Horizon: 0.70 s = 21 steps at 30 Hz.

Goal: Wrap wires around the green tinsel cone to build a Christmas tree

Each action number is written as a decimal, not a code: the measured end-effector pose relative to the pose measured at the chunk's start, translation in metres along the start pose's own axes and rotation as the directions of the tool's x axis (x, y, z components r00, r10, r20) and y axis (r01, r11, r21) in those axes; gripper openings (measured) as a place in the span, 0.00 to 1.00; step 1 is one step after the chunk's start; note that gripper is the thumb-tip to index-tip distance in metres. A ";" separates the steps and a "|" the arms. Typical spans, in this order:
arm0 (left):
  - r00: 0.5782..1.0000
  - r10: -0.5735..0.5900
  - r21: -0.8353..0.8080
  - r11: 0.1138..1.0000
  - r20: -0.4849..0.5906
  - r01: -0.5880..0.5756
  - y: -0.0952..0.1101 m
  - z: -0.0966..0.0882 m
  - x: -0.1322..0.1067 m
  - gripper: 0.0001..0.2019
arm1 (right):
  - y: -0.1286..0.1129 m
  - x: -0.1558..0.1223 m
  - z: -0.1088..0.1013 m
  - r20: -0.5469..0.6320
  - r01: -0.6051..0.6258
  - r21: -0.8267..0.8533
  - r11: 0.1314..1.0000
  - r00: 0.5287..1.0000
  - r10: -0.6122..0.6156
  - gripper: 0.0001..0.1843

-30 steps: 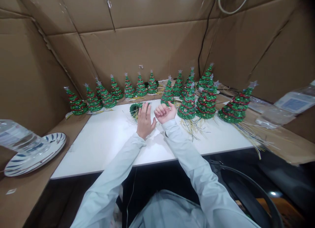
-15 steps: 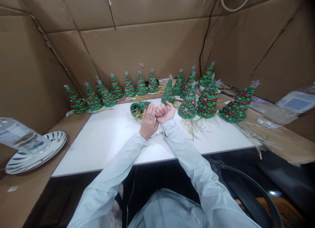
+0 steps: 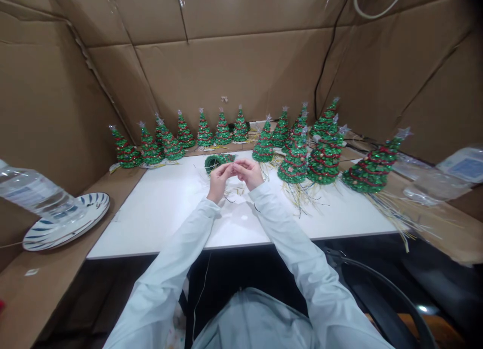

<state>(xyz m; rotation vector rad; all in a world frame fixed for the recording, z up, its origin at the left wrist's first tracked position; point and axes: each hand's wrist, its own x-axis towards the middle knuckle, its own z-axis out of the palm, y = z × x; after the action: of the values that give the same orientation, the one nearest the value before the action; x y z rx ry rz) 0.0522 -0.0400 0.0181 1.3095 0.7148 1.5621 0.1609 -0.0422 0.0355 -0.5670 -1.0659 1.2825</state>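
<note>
My left hand (image 3: 219, 179) and my right hand (image 3: 247, 172) meet above the white table (image 3: 162, 213), fingertips pinched together on something too small to make out. Just behind them a green tinsel tree (image 3: 216, 162) lies on its side with yellow strands sticking out of its base. A few short yellow bits (image 3: 237, 190) lie on the table under my hands. Several upright small green Christmas trees with red garlands and silver stars (image 3: 296, 158) stand in a row along the back and right.
A blue-striped plate (image 3: 68, 228) sits at the left on cardboard with a clear plastic bottle (image 3: 33, 193) over it. Clear plastic bags (image 3: 441, 180) lie at the right. Cardboard walls enclose the desk. A dark chair (image 3: 381, 298) stands at the lower right.
My left hand lifted off the table and its flat fingers closed into a pinch meeting my right hand. The view shifted slightly right.
</note>
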 end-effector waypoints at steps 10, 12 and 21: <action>0.999 -0.037 -0.007 0.999 0.006 0.037 0.006 0.000 -0.002 0.15 | -0.001 -0.001 0.002 0.008 0.008 -0.031 0.999 1.000 -0.008 0.14; 0.999 -0.036 0.004 0.999 0.005 0.036 0.006 0.000 -0.002 0.16 | 0.000 -0.001 0.001 0.015 0.013 -0.034 0.999 1.000 -0.013 0.13; 1.000 -0.029 0.044 0.999 0.012 0.028 0.007 0.000 -0.003 0.14 | 0.001 0.000 0.001 0.015 -0.002 -0.027 1.000 1.000 0.003 0.13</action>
<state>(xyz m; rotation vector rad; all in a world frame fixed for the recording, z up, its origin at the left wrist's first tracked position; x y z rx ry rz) 0.0501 -0.0460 0.0232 1.3347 0.7606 1.5219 0.1596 -0.0421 0.0345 -0.5800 -1.0972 1.2779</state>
